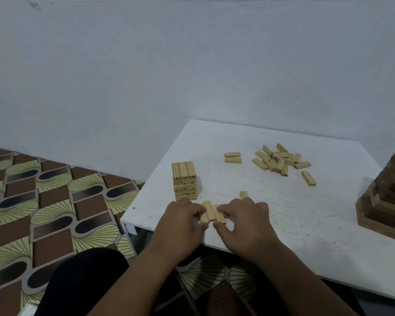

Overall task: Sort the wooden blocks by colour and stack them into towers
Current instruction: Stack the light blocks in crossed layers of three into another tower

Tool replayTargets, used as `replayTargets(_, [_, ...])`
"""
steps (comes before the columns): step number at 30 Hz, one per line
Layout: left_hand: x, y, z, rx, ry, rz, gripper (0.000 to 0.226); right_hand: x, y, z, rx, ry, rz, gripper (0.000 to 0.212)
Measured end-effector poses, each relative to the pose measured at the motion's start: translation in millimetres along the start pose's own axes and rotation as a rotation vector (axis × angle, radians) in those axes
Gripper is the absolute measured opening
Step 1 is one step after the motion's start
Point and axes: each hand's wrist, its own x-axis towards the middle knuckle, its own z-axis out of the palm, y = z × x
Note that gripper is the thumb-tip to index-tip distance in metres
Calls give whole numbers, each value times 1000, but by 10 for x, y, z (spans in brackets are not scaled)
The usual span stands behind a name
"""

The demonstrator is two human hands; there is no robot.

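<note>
Table point(283, 213) white, scuffed | wall point(192, 65) pale blue | floor mat point(43, 201) patterned

Pale blocks point(211, 214) side by side

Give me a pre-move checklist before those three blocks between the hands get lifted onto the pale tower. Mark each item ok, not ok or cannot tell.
1. Row of three pale wooden blocks gathered side by side: ok, though ends look slightly uneven.
2. Left hand gripping the row's left side: ok.
3. Right hand gripping the right side: ok, fingers curled on it.
4. Short pale wooden tower upright with a flat three-block top: ok.
5. Path from row to tower free: ok, nothing lies between.
6. Stray pale block behind the right hand out of the way: cannot tell, it sits close to the knuckles.
</note>
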Motion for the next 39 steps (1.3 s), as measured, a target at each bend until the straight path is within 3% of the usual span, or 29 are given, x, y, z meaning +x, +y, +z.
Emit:
replayTargets(8, [9,3,-28,-82,-23,6,23,47,69,-3,77,-43,-51,35])
replayTargets(21, [46,0,-70,-67,-90,57,12,64,98,84,152,40,-107,30])
replayTargets(26, [60,-24,-67,-91,-118,35,23,63,117,107,168,54,-105,29])
replayTargets(39, [98,-40,-96,-140,-115,-46,26,83,153,142,205,80,-123,23])
